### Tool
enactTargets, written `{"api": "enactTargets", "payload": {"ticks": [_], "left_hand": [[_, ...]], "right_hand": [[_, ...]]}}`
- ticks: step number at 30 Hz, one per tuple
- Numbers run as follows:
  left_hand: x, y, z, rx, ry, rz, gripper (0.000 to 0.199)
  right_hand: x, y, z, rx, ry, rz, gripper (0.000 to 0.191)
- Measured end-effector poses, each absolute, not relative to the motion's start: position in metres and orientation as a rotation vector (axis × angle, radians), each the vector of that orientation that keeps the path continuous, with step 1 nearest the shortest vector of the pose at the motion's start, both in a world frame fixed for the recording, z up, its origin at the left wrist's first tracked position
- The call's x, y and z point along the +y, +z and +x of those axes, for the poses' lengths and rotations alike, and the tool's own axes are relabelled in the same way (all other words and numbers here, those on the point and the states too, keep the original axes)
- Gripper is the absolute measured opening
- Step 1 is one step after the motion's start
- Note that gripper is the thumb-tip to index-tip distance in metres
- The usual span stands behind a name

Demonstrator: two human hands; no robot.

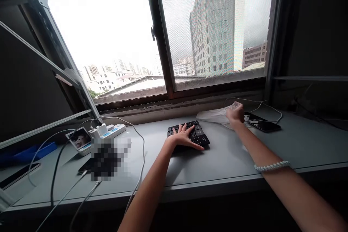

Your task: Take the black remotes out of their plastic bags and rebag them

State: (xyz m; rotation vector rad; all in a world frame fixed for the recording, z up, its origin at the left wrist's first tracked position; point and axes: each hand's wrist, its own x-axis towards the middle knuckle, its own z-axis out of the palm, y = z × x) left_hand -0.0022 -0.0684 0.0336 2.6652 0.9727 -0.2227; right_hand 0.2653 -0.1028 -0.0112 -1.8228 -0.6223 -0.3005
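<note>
Fingers spread, my left hand (pixel 182 137) lies flat over a group of black, button-covered devices (pixel 201 140) that look like remote controls set side by side on the desk. The hand covers much of their middle, so how many there are is hard to make out. My right hand (pixel 236 113) is closed in a fist on a crumpled clear plastic bag (pixel 213 115), whose loose part stretches left across the back of the desk. Just right of that fist lies a dark phone (pixel 265 124), partly hidden by the hand.
On the left stands a white power strip (pixel 115 130) with plugs and trailing cables. A photo-like picture (pixel 79 138) leans near it, beside a pixelated dark object (pixel 106 159). A white cable (pixel 143 148) crosses the desk (pixel 223 166). Behind is a window (pixel 168 90); shelf posts rise at left.
</note>
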Motion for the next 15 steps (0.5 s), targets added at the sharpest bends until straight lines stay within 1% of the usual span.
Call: {"api": "enactTargets", "payload": {"ticks": [3,5,8,10,12,15], "left_hand": [[-0.068,0.03,0.0,0.987,-0.195,2.685,0.119],[-0.065,0.027,0.001,1.003,-0.165,2.689,0.115],[-0.06,0.022,0.002,1.026,-0.131,2.697,0.111],[-0.057,0.02,0.002,1.044,-0.109,2.698,0.109],[-0.053,0.019,0.002,1.079,-0.08,2.686,0.109],[-0.046,0.018,-0.001,1.179,-0.001,2.642,0.109]], "right_hand": [[-0.11,-0.004,0.26,-0.456,-0.387,-1.835,0.05],[-0.114,0.001,0.254,-0.498,-0.542,-1.803,0.052],[-0.115,0.004,0.248,-0.658,-0.671,-1.816,0.045],[-0.114,0.001,0.247,-0.822,-0.615,-1.903,0.036],[-0.112,-0.005,0.247,-0.98,-0.47,-2.039,0.028],[-0.111,-0.011,0.247,-1.128,-0.256,-2.197,0.024]]}}
